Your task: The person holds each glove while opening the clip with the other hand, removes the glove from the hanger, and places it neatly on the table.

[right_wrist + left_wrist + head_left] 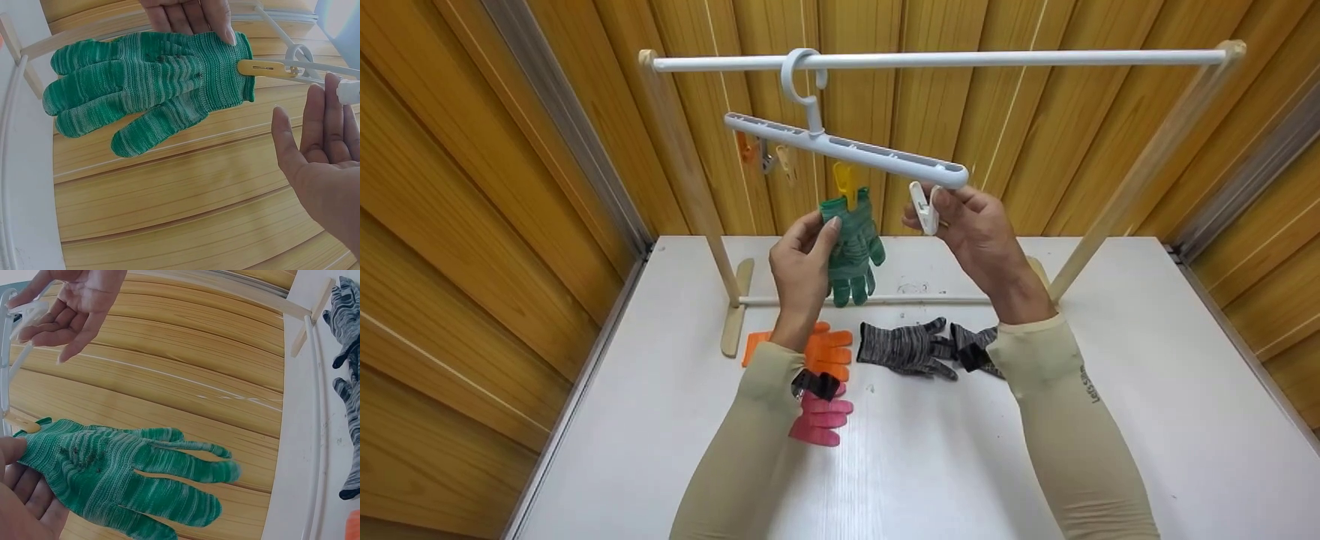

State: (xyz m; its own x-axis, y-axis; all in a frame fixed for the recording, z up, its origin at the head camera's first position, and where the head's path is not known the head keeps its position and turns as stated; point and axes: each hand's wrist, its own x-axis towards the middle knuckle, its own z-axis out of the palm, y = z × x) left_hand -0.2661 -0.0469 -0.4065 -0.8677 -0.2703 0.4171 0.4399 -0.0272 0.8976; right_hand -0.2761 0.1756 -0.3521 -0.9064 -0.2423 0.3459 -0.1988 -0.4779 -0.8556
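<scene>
A green striped knit glove (pixel 851 244) hangs by its cuff from a yellow clip (pixel 845 180) on the pale hanger (pixel 877 155). My left hand (pixel 802 262) pinches the cuff's left side, the thumb lying on its front; in the left wrist view the glove (pixel 129 478) stretches away from that hand (pixel 28 495). At the hanger's right end, my right hand (pixel 982 232) holds a white clip (pixel 924 208) at its fingertips. The right wrist view shows the yellow clip (pixel 261 68) closed on the cuff and the right hand (pixel 320 152) apart from the glove.
The hanger hooks over a white rod (pixel 997 58) between wooden posts. Orange, grey and beige clips (pixel 786 161) hang at its left. On the white table (pixel 930 472) lie an orange glove (pixel 829 349), a pink glove (pixel 821 420) and dark grey striped gloves (pixel 904 346), partly behind my forearms.
</scene>
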